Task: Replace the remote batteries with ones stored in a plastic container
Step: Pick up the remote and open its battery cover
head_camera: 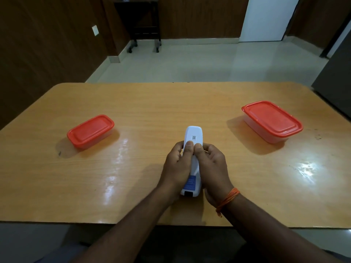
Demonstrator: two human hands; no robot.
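Single head-worn view, angled forward and down, close over table (133, 103), floor beyond

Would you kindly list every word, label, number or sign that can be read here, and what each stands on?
Nothing is legible.
White plastic remote: a square code label with tiny print above it, too small to read.
Blue sticker at the remote's near end: pale print, blurred.
Left red-lidded plastic container and right red-lidded plastic container: no text visible.
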